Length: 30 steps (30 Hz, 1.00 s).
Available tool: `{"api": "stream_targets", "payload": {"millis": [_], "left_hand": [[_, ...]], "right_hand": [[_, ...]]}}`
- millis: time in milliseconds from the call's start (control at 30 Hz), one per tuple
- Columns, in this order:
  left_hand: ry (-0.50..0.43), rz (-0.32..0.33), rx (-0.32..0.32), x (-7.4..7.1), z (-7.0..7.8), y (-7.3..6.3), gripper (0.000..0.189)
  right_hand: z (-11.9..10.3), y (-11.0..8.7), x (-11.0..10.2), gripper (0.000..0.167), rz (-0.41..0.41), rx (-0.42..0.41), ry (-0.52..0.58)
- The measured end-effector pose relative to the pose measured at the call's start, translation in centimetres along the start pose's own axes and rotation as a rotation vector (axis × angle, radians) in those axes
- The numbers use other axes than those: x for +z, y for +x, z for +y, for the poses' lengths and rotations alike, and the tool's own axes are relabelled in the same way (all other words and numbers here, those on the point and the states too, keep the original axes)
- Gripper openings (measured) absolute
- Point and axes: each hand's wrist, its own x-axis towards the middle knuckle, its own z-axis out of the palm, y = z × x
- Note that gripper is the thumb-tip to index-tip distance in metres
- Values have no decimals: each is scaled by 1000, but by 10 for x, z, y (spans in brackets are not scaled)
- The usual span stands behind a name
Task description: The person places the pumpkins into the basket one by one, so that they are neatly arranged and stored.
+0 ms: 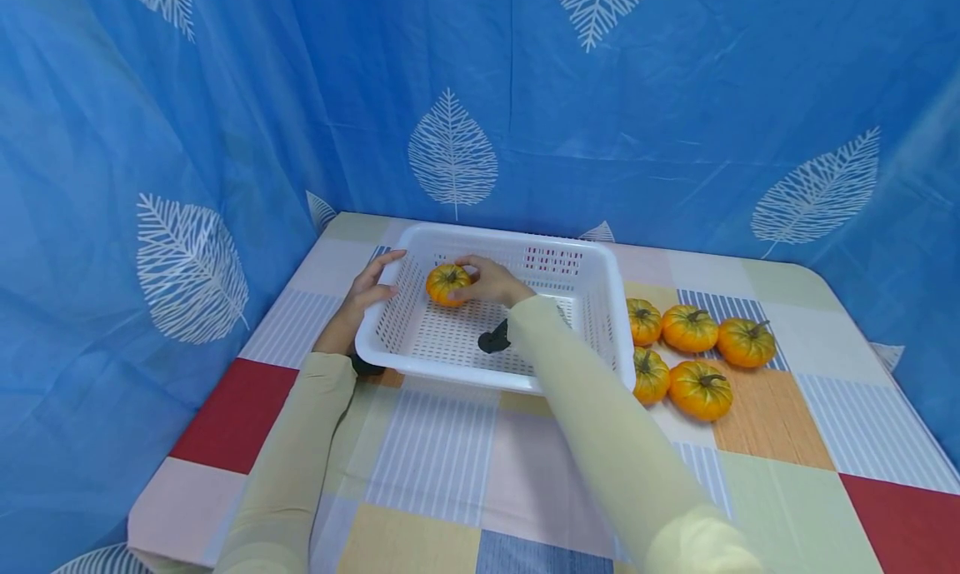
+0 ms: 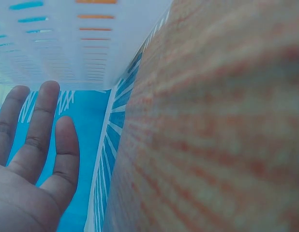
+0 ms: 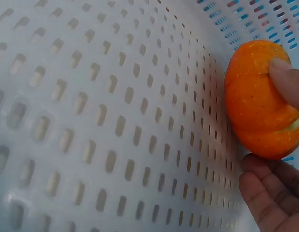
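Note:
A small orange pumpkin [image 1: 446, 285] is in the left part of a white perforated plastic basket [image 1: 457, 371]. My right hand [image 1: 489, 280] reaches into the basket and grips this pumpkin. In the right wrist view the thumb lies on the pumpkin [image 3: 258, 101] and the other fingers curl at its lower side, close by the basket wall. At the basket's left rim is my left hand [image 1: 365, 295], its fingers spread and nearly straight. The left wrist view has three extended fingers of the left hand [image 2: 40, 140] beside the basket's outer wall [image 2: 57, 53].
Several small orange pumpkins, among them a front one [image 1: 701, 390] and a far right one [image 1: 746, 342], sit right of the basket. A patchwork-patterned cloth [image 1: 442, 449] covers the table. Blue curtains [image 1: 525, 166] with white leaf prints stand behind and at both sides.

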Motion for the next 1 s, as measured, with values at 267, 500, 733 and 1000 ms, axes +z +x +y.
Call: {"api": "stream_targets", "payload": {"millis": [267,500,733,1000], "left_hand": [[-58,-7,20,0,0,0,66],[-67,-11,27,-1,0,0,64],[-64,-9,29,0,0,-1,64],[-69,-22,42,-1,-1,-1,64]], "right_hand": [[-1,0,2,73,0,5,-11],[2,0,1,74,-12,15,-4],[5,-1,-5,73,-8,1,-5],[0,0,-11,71,-7,-27,38]]}}
